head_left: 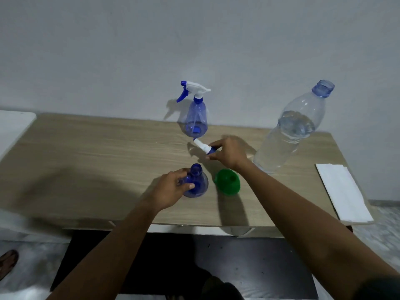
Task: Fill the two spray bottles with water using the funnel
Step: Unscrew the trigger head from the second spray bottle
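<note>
On the table (86, 148), left hand (171, 189) gripping uncapped bottle (195, 182), right hand (230, 153) apparently pinching sprayer head (204, 147).

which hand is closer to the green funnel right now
Right, though narrowly. The right hand holds the spray head just behind the green funnel; the left hand grips the open bottle beside it.

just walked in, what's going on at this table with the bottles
A person's left hand grips an uncapped blue spray bottle, while the right hand holds its removed spray head. A green funnel sits unused beside it. The second spray bottle is capped; the open water bottle waits.
</note>
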### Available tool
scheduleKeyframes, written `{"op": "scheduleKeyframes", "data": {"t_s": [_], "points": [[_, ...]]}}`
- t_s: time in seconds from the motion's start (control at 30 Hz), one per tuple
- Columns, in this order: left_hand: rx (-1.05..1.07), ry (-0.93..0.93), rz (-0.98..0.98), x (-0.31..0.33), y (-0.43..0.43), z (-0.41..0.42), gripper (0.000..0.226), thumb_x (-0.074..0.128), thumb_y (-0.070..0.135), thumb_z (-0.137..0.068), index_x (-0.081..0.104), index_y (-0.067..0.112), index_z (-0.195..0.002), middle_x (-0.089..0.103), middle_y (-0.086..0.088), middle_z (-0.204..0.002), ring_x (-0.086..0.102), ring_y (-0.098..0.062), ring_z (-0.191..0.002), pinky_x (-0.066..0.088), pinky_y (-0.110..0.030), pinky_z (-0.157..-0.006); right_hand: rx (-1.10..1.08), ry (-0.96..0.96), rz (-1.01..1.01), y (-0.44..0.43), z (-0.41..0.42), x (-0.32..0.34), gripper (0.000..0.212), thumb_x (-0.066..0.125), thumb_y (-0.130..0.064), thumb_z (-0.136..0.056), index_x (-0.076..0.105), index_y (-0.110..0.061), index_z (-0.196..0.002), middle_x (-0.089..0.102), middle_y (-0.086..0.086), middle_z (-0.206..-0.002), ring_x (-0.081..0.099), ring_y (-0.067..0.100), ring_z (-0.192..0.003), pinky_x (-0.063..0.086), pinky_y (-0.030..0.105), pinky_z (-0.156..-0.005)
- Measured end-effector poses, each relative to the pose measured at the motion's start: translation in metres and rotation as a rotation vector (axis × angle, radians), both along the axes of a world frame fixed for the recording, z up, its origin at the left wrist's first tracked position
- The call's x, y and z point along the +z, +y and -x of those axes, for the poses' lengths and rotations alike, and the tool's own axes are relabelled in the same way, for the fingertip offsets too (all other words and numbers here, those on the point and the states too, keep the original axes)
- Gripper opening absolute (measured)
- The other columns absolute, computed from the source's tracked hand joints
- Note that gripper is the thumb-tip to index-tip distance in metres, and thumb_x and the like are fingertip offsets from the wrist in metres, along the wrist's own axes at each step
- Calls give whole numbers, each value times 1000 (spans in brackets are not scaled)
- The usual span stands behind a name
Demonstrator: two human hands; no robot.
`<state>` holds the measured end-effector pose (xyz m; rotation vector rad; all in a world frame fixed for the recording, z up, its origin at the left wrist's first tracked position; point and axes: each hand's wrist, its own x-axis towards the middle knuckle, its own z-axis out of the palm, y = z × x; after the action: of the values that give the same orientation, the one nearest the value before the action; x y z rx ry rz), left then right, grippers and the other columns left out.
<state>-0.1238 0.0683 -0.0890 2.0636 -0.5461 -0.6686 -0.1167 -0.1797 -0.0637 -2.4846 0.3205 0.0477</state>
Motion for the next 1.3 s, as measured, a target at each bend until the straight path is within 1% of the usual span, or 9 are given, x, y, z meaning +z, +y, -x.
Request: {"op": "scheduleKeyframes", "data": {"t_s": [0.1,0.23,0.6,0.73,0.83,0.9,0.97,1.13,1.3], "points": [[16,11,64,0,-5,0,38,70,13,-90,65,27,-125,69,8,-120,66,-10,-110,51,-30,-100,32,77,-47,-4,-6,-10,39,91,-31,-72,81,-20,-108,79,3,-94,63,13,-79,44,25,-66],[14,7,91,0,-5,2,39,70,6,-89,66,22,-124,68,9,-121,63,11,-100,45,-3,-84,41,139,-83,-7,-11,-16,40,93,-32,-71,81,-19,-107,76,-3,-90,63,10,-79,44,20,-65],[-5,3,105,3,-6,4,36,68,4,-90,67,18,-124,67,8,-125,64,-4,-109,45,-7,-88,-39,118,-121,-6,-9,-12,46,88,-34,-76,76,-17,-117,70,-6,-102,65,15,-97,48,28,-80],[4,0,63,7,-5,6,40,68,11,-92,64,20,-131,68,10,-122,64,-5,-109,43,-5,-84,-52,-29,-241,-3,27,-4,28,84,-40,-76,75,-36,-102,73,-13,-107,66,14,-102,54,41,-95],[15,-13,19,6,-4,6,41,69,22,-92,62,31,-131,70,13,-120,64,-6,-110,48,-23,-94,111,64,-178,-5,64,2,60,87,-38,-74,64,-37,-130,64,-9,-135,57,13,-125,45,43,-111],[19,-11,-6,6,-2,7,43,69,28,-90,61,34,-132,71,12,-119,65,-9,-112,50,-34,-100,240,125,-2,-11,85,2,97,90,-43,-65,44,-35,-150,52,-3,-151,47,19,-137,39,45,-116],[37,-3,4,8,-3,8,44,69,25,-90,61,31,-133,72,8,-118,66,-12,-112,51,-39,-102,314,164,143,-14,100,-1,113,92,-37,-64,30,-32,-158,41,0,-159,38,21,-143,33,42,-119],[75,-6,5,16,-9,16,38,68,15,-92,65,22,-129,72,3,-113,67,-16,-105,46,-17,-82,257,131,237,-11,115,-9,98,86,-23,-77,30,-30,-157,38,1,-159,44,25,-141,42,38,-112],[77,-66,-32,23,-15,25,38,68,16,-91,67,25,-128,72,4,-109,64,-12,-96,43,-18,-73,49,-79,70,-8,121,-3,97,90,-23,-71,38,-17,-153,51,6,-148,51,25,-133,39,27,-103]]}}
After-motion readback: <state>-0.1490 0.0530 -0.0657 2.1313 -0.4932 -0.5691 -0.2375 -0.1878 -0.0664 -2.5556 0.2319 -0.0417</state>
